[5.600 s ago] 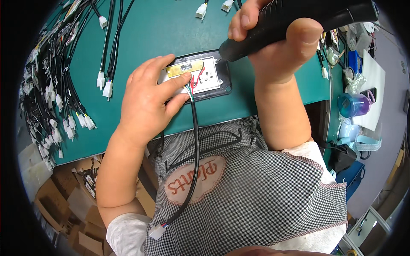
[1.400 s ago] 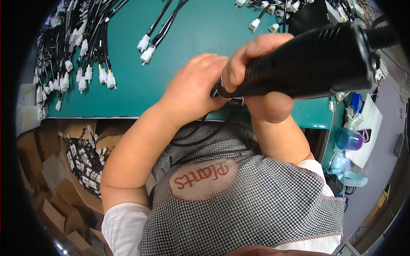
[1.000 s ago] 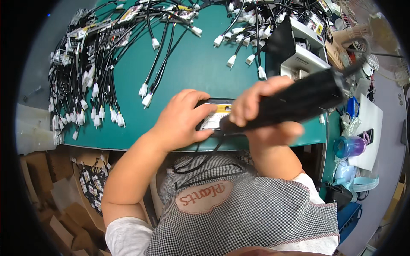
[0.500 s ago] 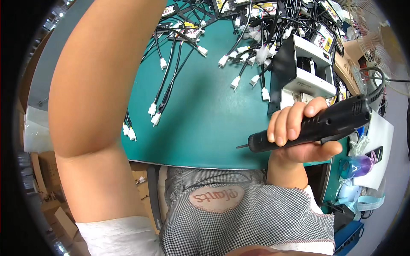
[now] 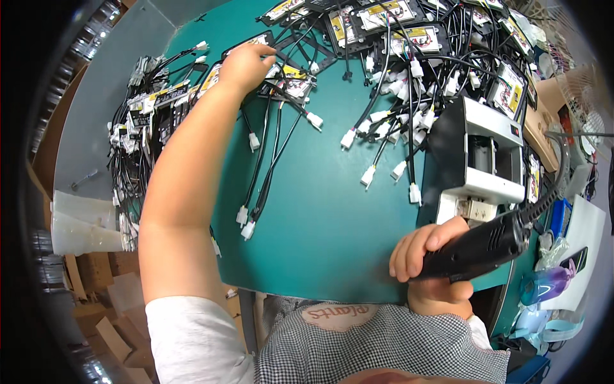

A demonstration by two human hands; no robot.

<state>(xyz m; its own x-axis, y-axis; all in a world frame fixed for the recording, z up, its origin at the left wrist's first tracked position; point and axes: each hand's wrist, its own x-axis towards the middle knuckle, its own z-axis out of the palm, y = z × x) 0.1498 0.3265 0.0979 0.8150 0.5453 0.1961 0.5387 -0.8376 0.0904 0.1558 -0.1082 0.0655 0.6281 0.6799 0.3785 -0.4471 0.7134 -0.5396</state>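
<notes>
My right hand (image 5: 427,256) is wrapped round a black electric screwdriver (image 5: 476,251) at the table's front right edge. A ribbed cable leaves its rear end; its tip is hidden by my fingers. Across the table, my left hand (image 5: 244,67) reaches to the far left, among flat black modules with labels. Its finger and thumb are apart, beside a black module (image 5: 249,42), and nothing shows between them. Just right of that hand lies a labelled module (image 5: 292,88), its black leads (image 5: 264,163) running toward me and ending in white connectors (image 5: 248,230).
More wired modules (image 5: 409,40) pile up at the back right. A black and white machine (image 5: 489,147) stands in front of them. Stacked modules with tangled leads (image 5: 157,109) line the left side. At right are a purple-blue bottle (image 5: 547,285) and a phone (image 5: 575,259).
My left arm has swung down and left in the picture, bringing its hand into view at the modules. My right hand and the screwdriver appear lower, and the bit no longer shows.
</notes>
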